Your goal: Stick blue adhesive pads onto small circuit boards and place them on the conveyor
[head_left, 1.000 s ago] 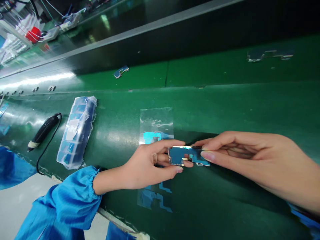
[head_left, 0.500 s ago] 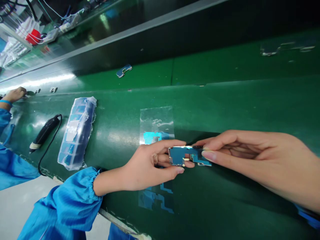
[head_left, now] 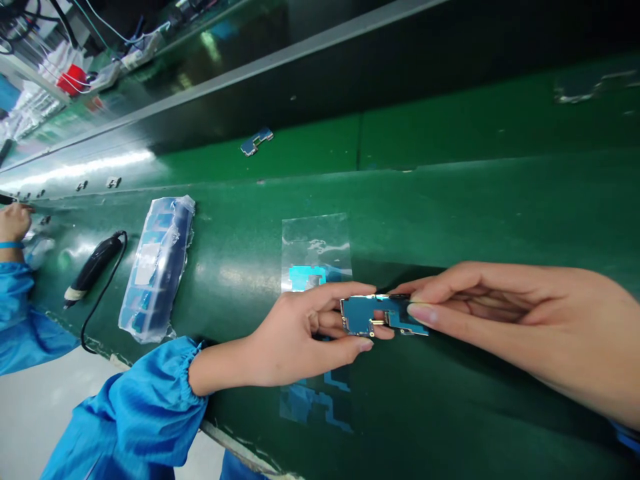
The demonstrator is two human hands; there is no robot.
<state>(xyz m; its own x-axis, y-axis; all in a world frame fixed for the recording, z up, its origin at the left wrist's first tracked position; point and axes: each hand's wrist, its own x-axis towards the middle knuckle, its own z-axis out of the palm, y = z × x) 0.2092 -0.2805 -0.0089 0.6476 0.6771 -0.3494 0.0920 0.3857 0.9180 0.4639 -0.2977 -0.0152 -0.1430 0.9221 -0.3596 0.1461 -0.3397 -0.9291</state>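
A dark blue circuit board (head_left: 360,315) with a cut-out near its middle is held up above the green bench. My right hand (head_left: 495,313) pinches its right end between thumb and fingers. My left hand (head_left: 305,333) is curled around the left end, with the thumb along the lower edge and a finger along the top. Below my left hand a clear plastic sheet (head_left: 315,233) with bright blue cut-out film pieces (head_left: 306,275) lies on the bench, partly hidden by that hand.
On the left lie a clear-wrapped pack of blue sheets (head_left: 157,267) and a black corded tool (head_left: 95,267). Another circuit board (head_left: 257,142) rests on the green strip behind, and one more (head_left: 577,87) at far right. A co-worker's hand (head_left: 15,223) is at the left edge.
Both my hands and the board stay nearly still, the whole view having shifted slightly. The co-worker's hand has moved down and left, away from the small parts on the strip.
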